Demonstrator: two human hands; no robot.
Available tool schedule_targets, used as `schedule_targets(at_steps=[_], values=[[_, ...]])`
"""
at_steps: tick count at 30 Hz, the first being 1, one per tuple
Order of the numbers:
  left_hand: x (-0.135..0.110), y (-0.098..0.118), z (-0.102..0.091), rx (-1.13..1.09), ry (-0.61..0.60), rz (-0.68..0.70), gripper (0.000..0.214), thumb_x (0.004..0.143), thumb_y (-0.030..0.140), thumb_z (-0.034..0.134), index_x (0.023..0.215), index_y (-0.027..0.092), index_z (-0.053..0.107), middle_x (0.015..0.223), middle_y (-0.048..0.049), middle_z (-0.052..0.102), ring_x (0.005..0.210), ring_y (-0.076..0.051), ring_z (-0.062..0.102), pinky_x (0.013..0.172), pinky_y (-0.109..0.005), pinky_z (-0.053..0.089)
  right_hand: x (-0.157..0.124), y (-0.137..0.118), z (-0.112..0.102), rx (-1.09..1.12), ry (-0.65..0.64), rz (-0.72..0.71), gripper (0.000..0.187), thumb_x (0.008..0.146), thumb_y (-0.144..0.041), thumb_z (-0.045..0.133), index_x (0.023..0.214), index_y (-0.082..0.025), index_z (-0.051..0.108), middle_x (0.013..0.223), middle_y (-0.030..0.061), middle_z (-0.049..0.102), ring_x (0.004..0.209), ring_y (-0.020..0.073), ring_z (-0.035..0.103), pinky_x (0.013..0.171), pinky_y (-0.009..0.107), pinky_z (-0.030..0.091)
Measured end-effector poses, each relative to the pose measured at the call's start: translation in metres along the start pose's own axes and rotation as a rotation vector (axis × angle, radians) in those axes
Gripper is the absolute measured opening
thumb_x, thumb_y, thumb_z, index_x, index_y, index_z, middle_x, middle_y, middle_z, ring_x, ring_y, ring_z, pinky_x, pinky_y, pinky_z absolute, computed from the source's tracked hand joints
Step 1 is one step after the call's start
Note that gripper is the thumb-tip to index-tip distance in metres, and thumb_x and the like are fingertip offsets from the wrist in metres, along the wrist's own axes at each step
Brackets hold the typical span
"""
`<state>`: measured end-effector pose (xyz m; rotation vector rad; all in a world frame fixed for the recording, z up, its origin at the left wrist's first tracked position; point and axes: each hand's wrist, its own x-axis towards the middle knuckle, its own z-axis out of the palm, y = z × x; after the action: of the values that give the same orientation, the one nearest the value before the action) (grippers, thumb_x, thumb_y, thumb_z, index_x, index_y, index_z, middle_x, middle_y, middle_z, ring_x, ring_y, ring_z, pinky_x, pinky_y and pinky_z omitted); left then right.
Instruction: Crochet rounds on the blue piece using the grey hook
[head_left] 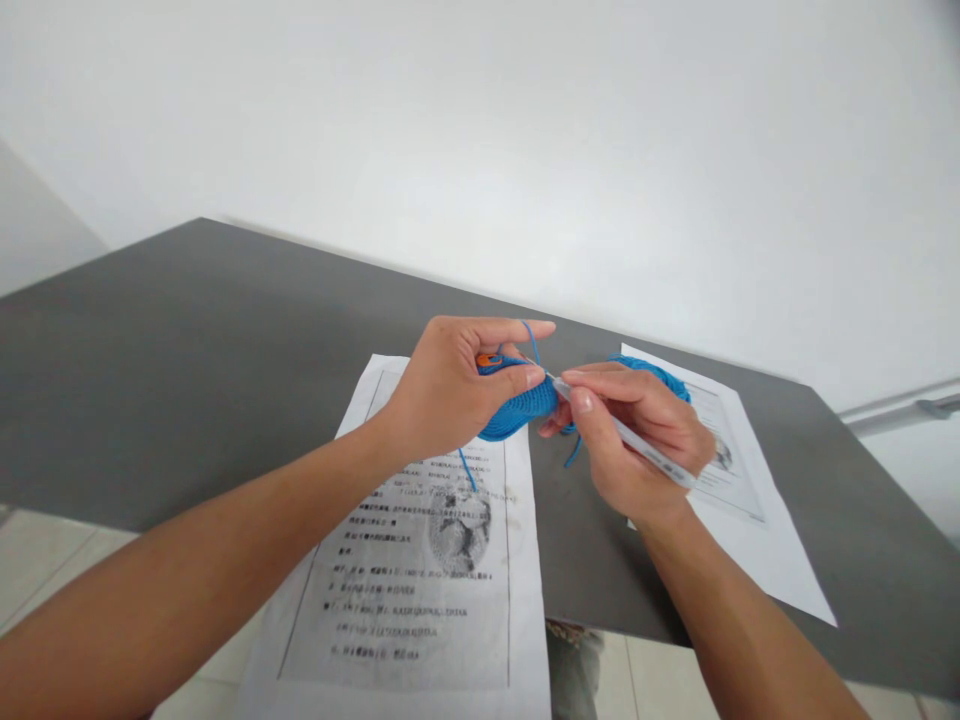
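My left hand (pixel 457 385) pinches a blue crocheted piece (pixel 517 412) between thumb and fingers. A strand of blue yarn (pixel 531 340) passes over its stretched index finger. An orange stitch marker (pixel 489 360) is clipped at the piece's upper edge. In my right hand (pixel 637 430) is a crochet hook (pixel 649 455) with a pale grey handle, held like a pen. The hook's tip meets the edge of the work beside my left thumb. A loose yarn tail (pixel 468 470) hangs below the piece.
Under my hands, a printed sheet (pixel 420 620) with text and a picture overhangs the front edge of the dark grey table (pixel 187 380). A ball of blue yarn (pixel 656 372) sits behind my right hand on a second printed sheet (pixel 757 530). A white wall (pixel 480 150) stands behind the table.
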<state>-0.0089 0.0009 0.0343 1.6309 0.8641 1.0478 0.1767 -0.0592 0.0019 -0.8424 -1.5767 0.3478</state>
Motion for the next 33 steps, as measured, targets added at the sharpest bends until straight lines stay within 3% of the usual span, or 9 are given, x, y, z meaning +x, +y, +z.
schedule_targets(at_steps=[4,6,10,14,18,25,29,33], values=[[-0.001,-0.003,0.003,0.047,0.047,0.098,0.028,0.081,0.018,0.080,0.107,0.016,0.089,0.075,-0.0007,0.079,0.071,-0.016,0.068,0.073,-0.028,0.059,0.001,0.003,-0.003,-0.052,-0.081,-0.035,0.026,0.091,-0.011,0.078,0.113,-0.024,0.079,0.097,0.0055,0.080,0.066,0.0156,0.074,0.051,0.028,0.060],[-0.002,-0.004,0.005,0.026,0.071,0.122,0.028,0.082,0.017,0.079,0.108,0.015,0.088,0.074,-0.0006,0.079,0.074,-0.016,0.069,0.081,-0.030,0.060,0.001,0.003,-0.001,-0.127,-0.061,-0.101,0.029,0.089,-0.010,0.078,0.114,-0.025,0.079,0.094,0.0051,0.080,0.069,0.0166,0.072,0.055,0.030,0.059],[-0.005,-0.006,0.009,-0.071,0.133,0.061,0.044,0.082,0.022,0.082,0.126,0.015,0.084,0.074,0.0011,0.078,0.070,-0.015,0.067,0.081,-0.031,0.060,0.002,-0.003,0.008,-0.404,0.027,-0.284,0.031,0.090,-0.007,0.074,0.113,-0.027,0.078,0.089,0.0037,0.079,0.071,0.0179,0.073,0.060,0.032,0.059],[-0.006,-0.010,0.011,-0.272,0.158,-0.031,0.044,0.080,0.024,0.087,0.123,0.017,0.084,0.085,-0.0026,0.084,0.077,-0.018,0.075,0.081,-0.031,0.062,0.001,-0.008,0.013,-0.558,0.004,-0.369,0.035,0.092,-0.005,0.071,0.120,-0.026,0.073,0.093,0.0052,0.079,0.077,0.0192,0.075,0.064,0.032,0.061],[-0.004,-0.014,0.013,-0.480,0.149,-0.054,0.030,0.076,0.019,0.090,0.106,0.018,0.087,0.088,-0.0043,0.085,0.083,-0.018,0.078,0.083,-0.030,0.063,0.000,-0.005,0.014,-0.582,-0.014,-0.415,0.037,0.093,-0.006,0.071,0.125,-0.024,0.071,0.096,0.0055,0.079,0.079,0.0194,0.074,0.066,0.033,0.060],[-0.003,-0.005,0.009,-0.729,0.051,-0.169,0.037,0.067,0.016,0.097,0.102,0.020,0.086,0.079,-0.0005,0.082,0.071,-0.013,0.073,0.072,-0.025,0.061,-0.004,-0.004,0.019,-0.678,0.010,-0.513,0.047,0.093,-0.006,0.073,0.137,-0.020,0.065,0.099,0.0091,0.077,0.080,0.0208,0.071,0.068,0.035,0.060],[-0.005,0.000,0.003,-0.768,-0.017,-0.179,0.027,0.072,0.015,0.093,0.099,0.019,0.087,0.078,-0.0014,0.080,0.071,-0.013,0.073,0.070,-0.024,0.060,0.000,-0.002,0.015,-0.621,0.032,-0.599,0.055,0.092,-0.010,0.078,0.144,-0.024,0.065,0.102,0.0090,0.080,0.083,0.0232,0.075,0.070,0.039,0.064],[-0.003,0.004,-0.003,-0.730,-0.005,-0.188,0.030,0.070,0.013,0.092,0.099,0.019,0.088,0.074,-0.0006,0.077,0.068,-0.013,0.070,0.065,-0.026,0.058,0.004,-0.004,0.007,-0.479,0.002,-0.529,0.056,0.091,-0.011,0.080,0.143,-0.029,0.069,0.102,0.0074,0.082,0.084,0.0254,0.078,0.070,0.042,0.067]])
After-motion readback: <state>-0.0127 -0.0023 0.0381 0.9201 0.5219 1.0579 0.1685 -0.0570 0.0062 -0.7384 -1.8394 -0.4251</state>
